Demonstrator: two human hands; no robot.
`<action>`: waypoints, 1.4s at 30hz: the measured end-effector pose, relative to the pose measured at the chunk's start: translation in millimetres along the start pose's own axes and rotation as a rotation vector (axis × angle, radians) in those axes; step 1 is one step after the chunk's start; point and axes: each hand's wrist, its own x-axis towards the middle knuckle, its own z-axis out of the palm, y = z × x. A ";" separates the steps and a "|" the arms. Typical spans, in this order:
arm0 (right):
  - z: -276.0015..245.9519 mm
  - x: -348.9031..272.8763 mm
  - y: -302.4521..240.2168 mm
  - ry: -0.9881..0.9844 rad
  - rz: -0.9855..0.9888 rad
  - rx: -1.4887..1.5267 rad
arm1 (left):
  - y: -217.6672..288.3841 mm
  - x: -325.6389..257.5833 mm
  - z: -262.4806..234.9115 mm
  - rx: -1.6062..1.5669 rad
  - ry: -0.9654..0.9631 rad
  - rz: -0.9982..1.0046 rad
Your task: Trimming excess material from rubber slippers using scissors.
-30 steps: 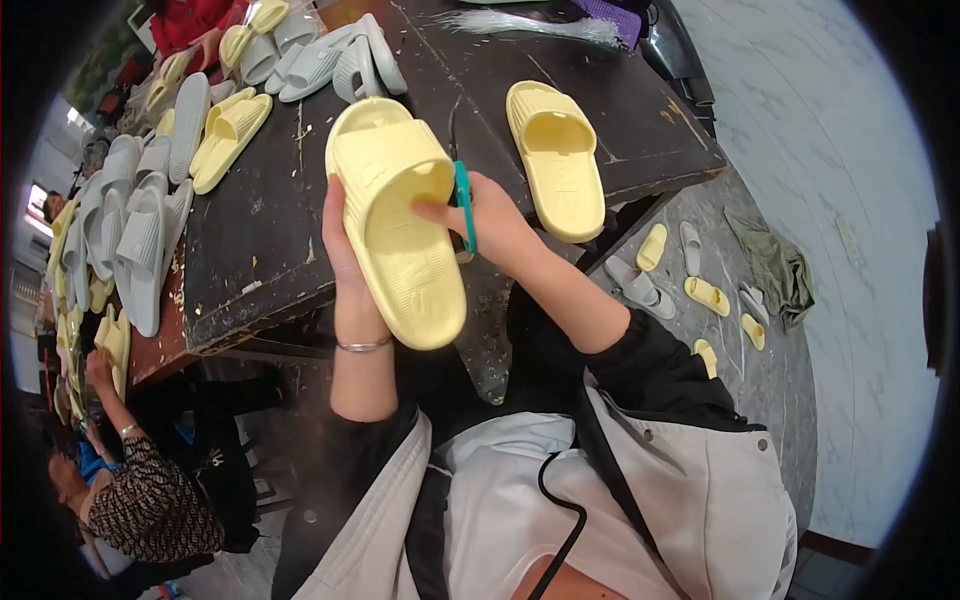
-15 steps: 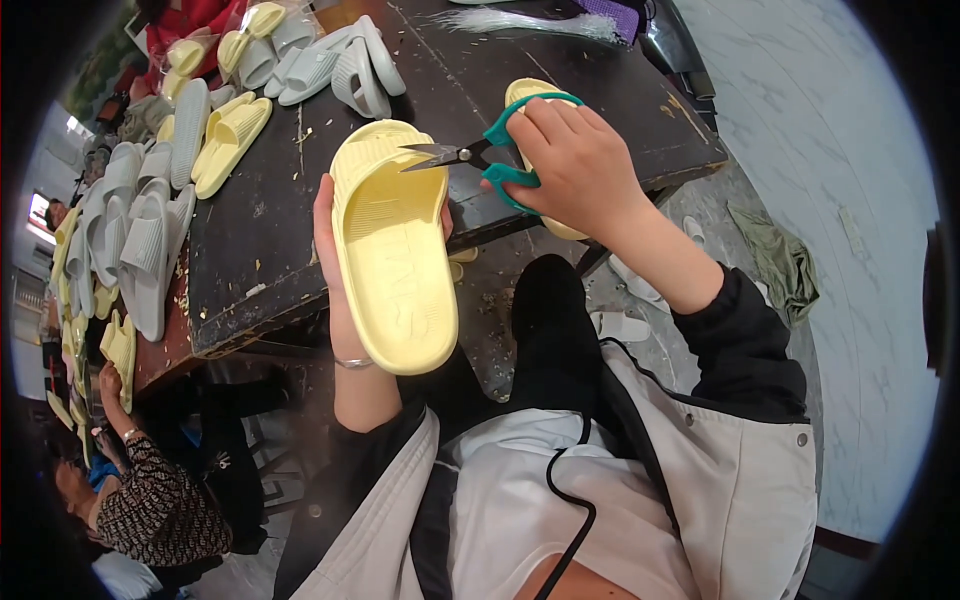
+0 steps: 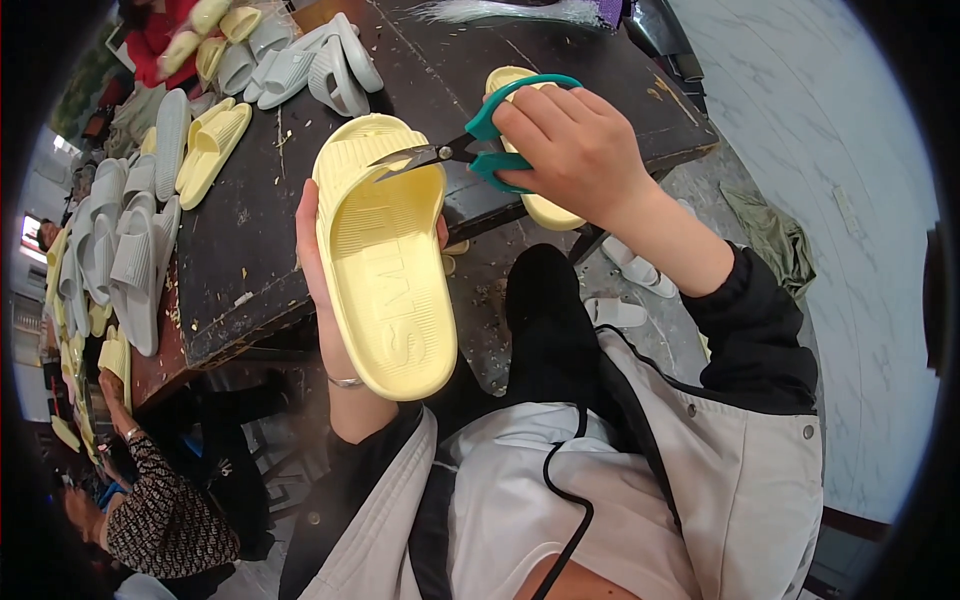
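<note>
The left hand [image 3: 317, 255] grips a rubbery-looking yellow slipper [image 3: 395, 310], toe away, and the right hand [image 3: 580, 150] holds green-handled metal scissors [image 3: 447, 153] pointing left over its strap [image 3: 345, 160].

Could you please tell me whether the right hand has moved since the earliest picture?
Yes: the right hand has moved rightward; it was left of the yellow slipper on the table and now hides part of it.

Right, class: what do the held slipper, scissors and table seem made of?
Held slipper: probably foam or soft plastic; matte, its ridges look moulded.
Scissors: blades likely metal, by their grey sheen; teal handles likely plastic, smooth.
Table: perhaps painted wood; pale scuffs break its dark finish.
</note>
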 end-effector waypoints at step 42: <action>-18.0 -12.1 4.3 -0.350 0.740 0.867 | 4.5 -10.8 -45.7 0.390 -0.062 0.235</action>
